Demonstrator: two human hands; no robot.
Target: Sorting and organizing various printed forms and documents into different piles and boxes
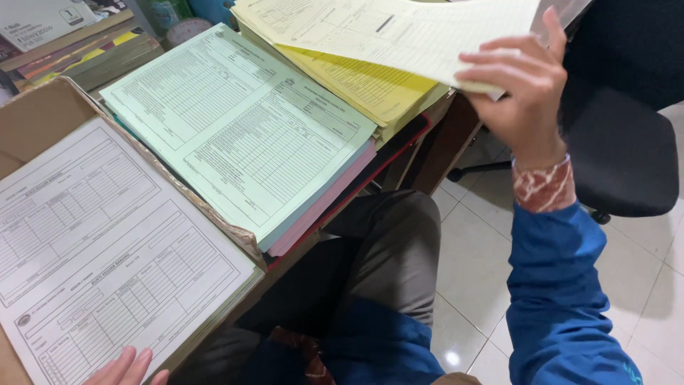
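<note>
The right hand (524, 89), at the upper right of the head view, was clamped on the near edge of a pale cream printed form (399, 32), with the fingers on top of the sheet and the thumb hidden beneath it. The sheet was lifted clear of a yellow stack of forms (360, 82), which lay under it at the far end of the table (434, 142). Only the fingertips of the left hand (128, 368) showed at the bottom edge of the picture; they lay spread and apart, resting at the near edge of a white form (100, 264), and whether they held anything could not be told. That white form topped a pile sitting in an open cardboard box (35, 117) at the left. Between the box and the yellow stack lay a pale green form (239, 128), uppermost on a pile whose lower sheets showed pink along the right edge, with a red folder edge (399, 153) beneath them. Books and folders (92, 53) were stacked at the top left corner. The person wore a blue sleeve (559, 285) with a patterned reddish cuff (543, 187) at the right wrist, and a dark-trousered knee (392, 242) showed under the table edge. A black office chair (620, 142) stood on the white tiled floor (470, 271) to the right.
</note>
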